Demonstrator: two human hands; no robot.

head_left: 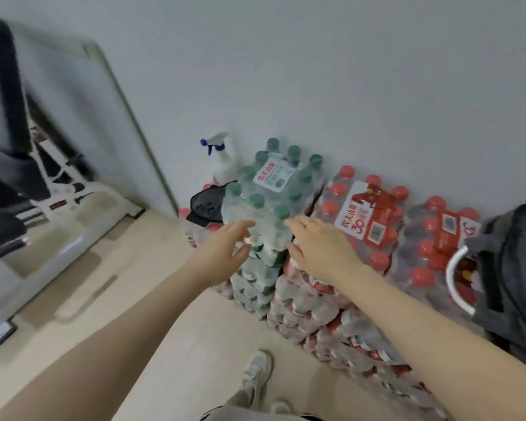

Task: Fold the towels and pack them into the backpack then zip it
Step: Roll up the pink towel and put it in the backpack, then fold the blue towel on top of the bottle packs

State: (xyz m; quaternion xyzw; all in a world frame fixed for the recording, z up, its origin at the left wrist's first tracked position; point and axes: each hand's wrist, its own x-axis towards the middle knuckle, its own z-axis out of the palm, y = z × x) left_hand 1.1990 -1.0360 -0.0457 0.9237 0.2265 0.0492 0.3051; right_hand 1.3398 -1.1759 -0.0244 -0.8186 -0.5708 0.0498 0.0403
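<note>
Both arms reach to the shrink-wrapped pack of green-capped bottles (271, 189) topping the stack by the wall, left hand (225, 249) and right hand (319, 247) spread-fingered against its near side (gripping nothing), the dark backpack (516, 268) at far right.

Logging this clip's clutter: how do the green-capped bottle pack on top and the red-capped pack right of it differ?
The green-capped pack has green caps and a white label; the red-capped pack has red caps and a red-and-white label. The green one sits higher on its stack. Both hands, left hand and right hand, reach the green pack, not the red. Both are shrink-wrapped bottle packs by the wall.
</note>
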